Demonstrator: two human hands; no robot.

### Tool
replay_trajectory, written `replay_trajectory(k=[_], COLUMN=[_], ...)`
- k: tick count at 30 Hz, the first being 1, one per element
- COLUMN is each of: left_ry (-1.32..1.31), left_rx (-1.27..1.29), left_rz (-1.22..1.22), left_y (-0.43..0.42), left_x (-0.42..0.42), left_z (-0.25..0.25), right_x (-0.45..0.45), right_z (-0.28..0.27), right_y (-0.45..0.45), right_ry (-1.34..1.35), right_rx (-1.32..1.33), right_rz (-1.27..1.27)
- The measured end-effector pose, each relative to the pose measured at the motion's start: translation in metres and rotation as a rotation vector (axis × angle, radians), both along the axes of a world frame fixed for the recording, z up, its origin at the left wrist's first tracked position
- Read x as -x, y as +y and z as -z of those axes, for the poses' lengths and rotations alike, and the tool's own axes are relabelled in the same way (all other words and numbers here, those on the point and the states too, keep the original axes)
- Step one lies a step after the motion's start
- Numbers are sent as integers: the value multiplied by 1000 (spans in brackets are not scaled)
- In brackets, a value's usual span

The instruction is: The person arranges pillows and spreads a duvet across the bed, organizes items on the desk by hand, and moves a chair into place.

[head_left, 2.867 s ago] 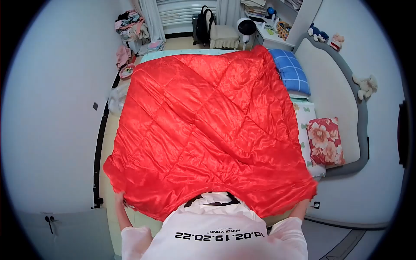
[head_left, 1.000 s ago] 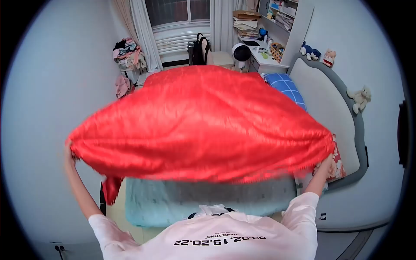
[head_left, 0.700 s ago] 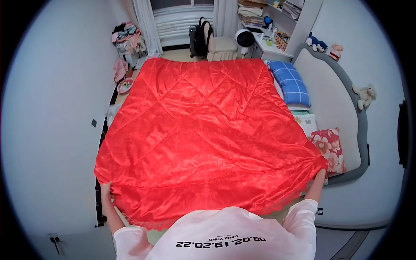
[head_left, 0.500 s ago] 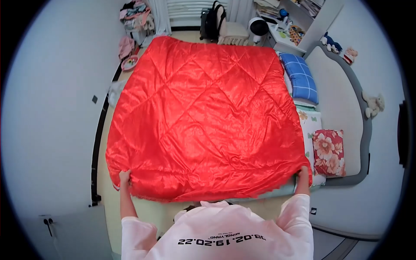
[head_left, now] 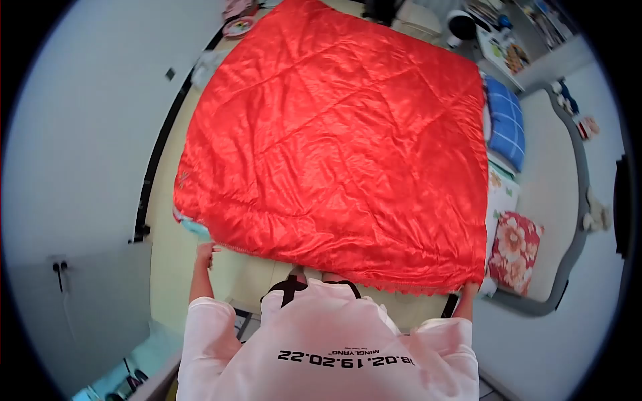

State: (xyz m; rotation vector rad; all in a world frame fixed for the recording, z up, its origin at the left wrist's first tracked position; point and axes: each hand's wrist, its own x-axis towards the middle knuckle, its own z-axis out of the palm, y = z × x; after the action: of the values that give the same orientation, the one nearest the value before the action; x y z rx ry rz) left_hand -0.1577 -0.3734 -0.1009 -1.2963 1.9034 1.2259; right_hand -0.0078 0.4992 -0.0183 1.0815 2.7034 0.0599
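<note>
A red quilt [head_left: 334, 140] lies spread over the bed, its near edge running just in front of my body. My left hand [head_left: 208, 254] is beside the quilt's near left corner, off the fabric, with its fingers apart and nothing in them. At the near right corner, my right hand [head_left: 471, 289] touches the quilt's edge; its fingers are mostly hidden. A bit of light blue bedding [head_left: 194, 227] shows under the left corner. To the right of the quilt are a blue checked pillow [head_left: 506, 123] and a red floral cushion [head_left: 516, 252].
A grey-edged headboard [head_left: 552, 180] with plush toys stands on the right. At the back right are a desk [head_left: 498, 57] and a round black-and-white object [head_left: 461, 25]. A plastic bag [head_left: 206, 69] and a pink basin [head_left: 239, 27] are on the left floor.
The quilt was lifted high, then came down flat over the bed. My left hand has let go of its corner. The view has tilted down and turned.
</note>
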Motion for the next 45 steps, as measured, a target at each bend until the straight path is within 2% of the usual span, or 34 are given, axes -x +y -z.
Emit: replay_trajectory(k=[2, 3, 4, 5, 7, 9, 10, 12, 14, 16, 17, 18, 19, 21, 23, 24, 25, 26, 27, 29, 30, 31, 32, 34, 35, 36, 37, 38, 39, 40, 41, 42, 43, 45], left_ry=[-21, -42, -83, -82, 49, 141, 241, 181, 98, 55, 170, 281, 393, 453, 526, 628, 777, 900, 572, 189, 45, 120, 63, -230, -232, -99, -138, -391, -453, -446, -442, -249, -256, -178], left_rx=[-87, -110, -107, -112, 35, 104, 167, 97, 19, -55, -235, -409, -435, -178, 20, 3, 153, 535, 1137, 516, 494, 335, 360, -63, -270, -362, -384, -452, -728, -655, -753, -670, -673, -548], left_rz=[-148, -185, -234, -316, -433, -513, -571, -690, -808, -831, -781, -729, -798, -909, -902, -961, -1005, -484, -157, -512, -479, -560, -444, -446, -345, 166, 92, -86, -150, -114, 53, 389, 438, 1145], left_y=[18, 18, 12, 10, 1, -20, -36, -68, -86, -87, -88, -88, -82, -118, -183, -237, -234, -299, -356, -313, -310, -327, -283, -191, -140, -93, -37, 14, 47, 111, 153, 200, 236, 299], left_x=[-33, -41, -49, -51, -51, -42, -33, -8, 29, 71, 84, 95, 112, 124, 101, 76, 68, 26, -14, -27, -43, -71, -75, -75, -76, -80, -68, -49, -41, -20, -4, 6, 15, 25], left_z=[5, 17, 38, 44, 59, 78, 87, 92, 105, 116, 127, 133, 118, 103, 52, 60, 16, 54, 92, 48, 77, 136, 155, 170, 171, 170, 171, 173, 199, 163, 148, 119, 97, 71], right_x=[-28, -22, -25, -25, -12, 2, 23, 39, 35, 42, 46, 48, 45, 45, 57, 65, 71, 76, 79, 75, 74, 69, 63, 50, 42, 31, 19, 5, -10, -25, -38, -51, -62, -86], right_z=[3, 7, -6, 10, 51, 77, 72, 78, 90, 83, 85, 88, 90, 99, 102, 98, 96, 98, 100, 102, 105, 110, 116, 117, 115, 119, 124, 128, 128, 128, 127, 125, 124, 135], right_y=[-6, -16, -33, -42, -71, -120, -174, -257, -322, -390, -412, -432, -448, -462, -463, -463, -464, -463, -457, -444, -442, -439, -436, -432, -427, -420, -413, -404, -393, -380, -366, -351, -335, -286], right_ry=[-136, -665, -518, -552, -442, -403, -490, -543, -406, -423, -432, -471, -512, -439, -445, -407, -361, -346, -318, -290, -263, -233, -249, -232, -230, -267, -225, -210, -193, -138, -94, 17, 121, 452], right_rx=[79, 73, 460, 562, 822, 960, 913, 830, 1034, 1157, 1147, 1122, 1104, 883, 923, 1028, 1127, 1135, 1092, 1044, 1048, 1055, 1064, 1100, 1137, 1135, 1128, 1115, 1100, 1111, 1103, 1046, 987, 868], right_rz=[-635, -618, -338, -144, 585, 813, 513, 1, -111, -4, 19, -94, -202, -562, -499, -291, -77, -62, -43, -15, -10, 2, 22, 76, 111, 158, 203, 256, 312, 402, 448, 596, 737, 924])
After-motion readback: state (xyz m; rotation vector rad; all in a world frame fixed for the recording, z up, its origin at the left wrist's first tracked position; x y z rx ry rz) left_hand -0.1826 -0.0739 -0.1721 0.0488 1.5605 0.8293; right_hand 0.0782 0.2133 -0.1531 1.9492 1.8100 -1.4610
